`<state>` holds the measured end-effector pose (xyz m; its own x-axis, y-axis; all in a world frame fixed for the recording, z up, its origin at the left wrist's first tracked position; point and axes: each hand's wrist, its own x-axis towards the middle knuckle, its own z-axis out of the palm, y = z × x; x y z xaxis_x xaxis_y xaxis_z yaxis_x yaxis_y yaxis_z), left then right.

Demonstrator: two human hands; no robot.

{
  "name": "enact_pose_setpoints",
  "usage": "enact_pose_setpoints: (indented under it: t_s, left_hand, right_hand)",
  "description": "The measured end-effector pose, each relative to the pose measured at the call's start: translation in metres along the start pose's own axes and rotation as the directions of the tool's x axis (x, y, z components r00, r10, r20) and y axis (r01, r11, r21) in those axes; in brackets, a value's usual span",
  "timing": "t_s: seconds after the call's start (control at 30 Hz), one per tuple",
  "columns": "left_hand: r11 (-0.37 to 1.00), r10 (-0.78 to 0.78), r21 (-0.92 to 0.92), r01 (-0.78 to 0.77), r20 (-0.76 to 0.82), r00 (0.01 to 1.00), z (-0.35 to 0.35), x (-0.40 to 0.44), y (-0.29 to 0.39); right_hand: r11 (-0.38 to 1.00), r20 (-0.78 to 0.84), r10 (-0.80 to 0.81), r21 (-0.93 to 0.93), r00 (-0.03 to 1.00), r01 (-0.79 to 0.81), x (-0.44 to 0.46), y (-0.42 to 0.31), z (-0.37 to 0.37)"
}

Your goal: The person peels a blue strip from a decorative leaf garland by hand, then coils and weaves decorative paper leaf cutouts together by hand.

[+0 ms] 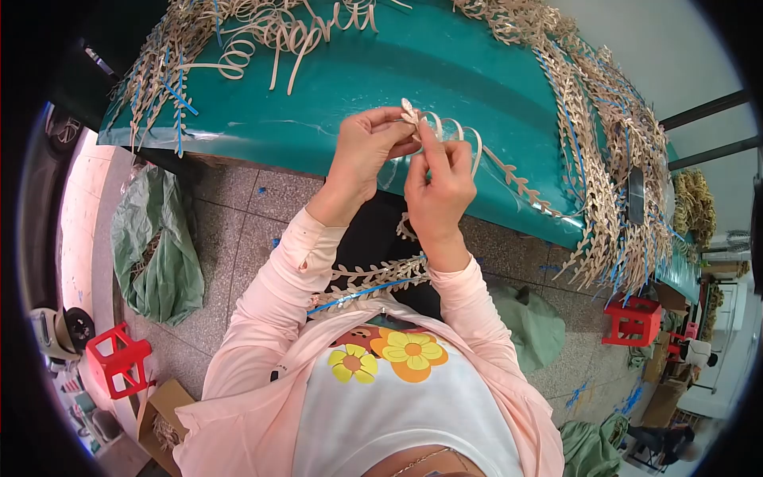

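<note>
Over the green tabletop's near side, my left hand point(366, 151) is closed, thumb and fingers pinching the end of a beige leaf garland point(513, 176) where small pale leaves stick up. Close beside it on the right, my right hand point(439, 187) pinches the same garland with thumb and index finger. A curled beige strip point(461, 131) loops from behind the right fingers, and the leafy part trails right across the table point(318, 107). The fingertips hide the exact spot being gripped. More leaf garland point(373, 274) with a blue strip lies across my lap.
Heaped leaf garlands point(612, 143) with blue strips hang over the table's right end. Others hang at the left point(159, 91), near loose beige coils point(298, 36). Green sacks point(155, 246) lie on the floor. Red stools point(118, 359) stand at both sides, with a cardboard box point(164, 413) at left.
</note>
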<state>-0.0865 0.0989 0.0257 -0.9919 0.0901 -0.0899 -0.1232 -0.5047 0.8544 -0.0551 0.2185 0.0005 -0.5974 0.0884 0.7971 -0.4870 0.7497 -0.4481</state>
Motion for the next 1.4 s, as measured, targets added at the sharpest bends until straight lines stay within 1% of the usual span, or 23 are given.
enact_pose_setpoints:
  t_s: [0.23,0.33,0.47,0.53,0.67,0.73,0.77,0.8,0.83,0.87,0.9,0.93,1.0,1.03,1.07,1.13,1.17,1.2,1.23,1.27,1.3,1.33,1.4]
  left_hand:
    - [0.991,-0.07,-0.115,0.07,0.004,0.998,-0.006,-0.001,-0.005]
    - [0.988,-0.063,-0.14,0.062,0.001,0.998,-0.005,-0.004,-0.003]
    - [0.986,-0.059,-0.155,0.064,0.033,0.998,-0.009,-0.004,-0.003]
    - [0.966,-0.044,-0.251,0.058,0.061,0.997,-0.01,-0.004,-0.002]
    - [0.967,-0.049,-0.246,0.065,0.068,0.996,-0.004,-0.008,0.005]
    - [0.999,0.023,-0.042,-0.023,0.004,1.0,-0.006,-0.005,0.0]
    - [0.999,0.026,-0.04,-0.026,0.003,1.0,-0.008,-0.005,0.0]
    - [1.0,0.008,0.024,-0.008,0.004,1.0,-0.011,-0.005,0.001]
    - [0.996,-0.012,0.088,0.011,0.004,1.0,-0.013,-0.006,0.001]
    - [0.996,-0.013,0.089,0.012,0.002,1.0,-0.011,-0.008,0.002]
    - [0.997,0.015,0.08,-0.016,0.013,1.0,-0.007,-0.01,0.006]
    - [0.997,0.043,0.069,-0.044,0.022,0.999,-0.006,-0.012,0.007]
    - [0.981,0.168,0.111,-0.159,-0.072,0.983,-0.018,0.004,0.014]
    - [0.983,0.171,0.074,-0.166,-0.069,0.983,-0.021,0.006,0.018]
    - [0.983,0.174,0.072,-0.169,-0.068,0.982,-0.016,0.005,0.024]
    - [0.978,0.164,0.116,-0.172,0.075,0.984,-0.002,-0.007,0.029]
    - [0.973,0.166,0.146,-0.181,0.106,0.98,0.005,-0.015,0.031]
    - [0.973,0.164,0.146,-0.18,0.114,0.98,0.006,-0.018,0.029]
    - [0.97,0.158,0.155,-0.185,0.175,0.972,0.006,-0.019,0.027]
    - [0.969,0.146,0.164,-0.186,0.231,0.962,0.006,-0.022,0.026]
    - [0.969,0.144,0.166,-0.185,0.231,0.962,0.006,-0.023,0.025]
    - [0.967,0.176,0.144,-0.208,0.205,0.963,0.007,-0.024,0.025]
    - [0.964,0.215,0.122,-0.237,0.172,0.961,0.005,-0.027,0.026]
  right_hand:
    - [0.997,0.072,0.004,-0.072,0.997,0.002,-0.003,-0.014,0.008]
    - [0.997,0.077,-0.001,-0.081,0.997,0.007,-0.003,-0.014,0.012]
    - [0.998,0.071,-0.018,-0.066,0.997,0.023,-0.003,-0.014,0.012]
    - [0.999,0.064,0.035,-0.025,0.997,-0.033,-0.002,-0.012,0.01]
    - [0.997,0.061,0.068,-0.048,0.996,-0.065,0.0,-0.012,0.005]
    - [0.998,0.17,0.045,-0.049,0.984,-0.037,0.0,-0.016,-0.003]
    - [0.998,0.169,0.043,-0.046,0.985,-0.036,0.001,-0.018,-0.008]
    - [0.963,0.251,0.124,0.205,0.96,-0.177,0.003,-0.018,-0.013]
    - [0.845,0.35,0.177,0.426,0.92,-0.325,0.003,-0.018,-0.02]
    - [0.725,0.477,0.248,0.486,0.843,-0.488,0.004,-0.014,-0.03]
    - [0.725,0.476,0.249,0.486,0.843,-0.489,0.005,-0.017,-0.038]
    - [0.672,0.493,0.241,0.536,0.836,-0.51,0.006,-0.023,-0.048]
    - [0.594,0.52,0.23,0.594,0.822,-0.542,0.004,-0.044,-0.069]
    - [0.573,0.522,0.227,0.61,0.822,-0.547,0.001,-0.054,-0.074]
    - [0.47,0.536,0.316,0.628,0.783,-0.62,-0.003,-0.056,-0.073]
    - [0.691,0.388,0.358,0.503,0.85,-0.52,-0.007,-0.024,-0.05]
    - [0.687,0.285,0.402,0.535,0.87,-0.492,-0.001,-0.017,-0.039]
    - [0.689,0.279,0.405,0.534,0.871,-0.491,0.01,-0.013,-0.034]
    - [0.842,0.183,0.279,0.426,0.943,-0.332,0.023,-0.013,-0.033]
    - [0.944,0.112,0.134,0.289,0.985,-0.161,0.033,-0.013,-0.031]
    - [0.96,0.085,0.074,0.264,0.994,-0.094,0.04,-0.012,-0.026]
    - [0.96,0.086,0.072,0.265,0.994,-0.093,0.045,-0.014,-0.027]
    - [0.969,0.121,-0.029,0.248,0.992,-0.002,0.054,-0.015,-0.031]
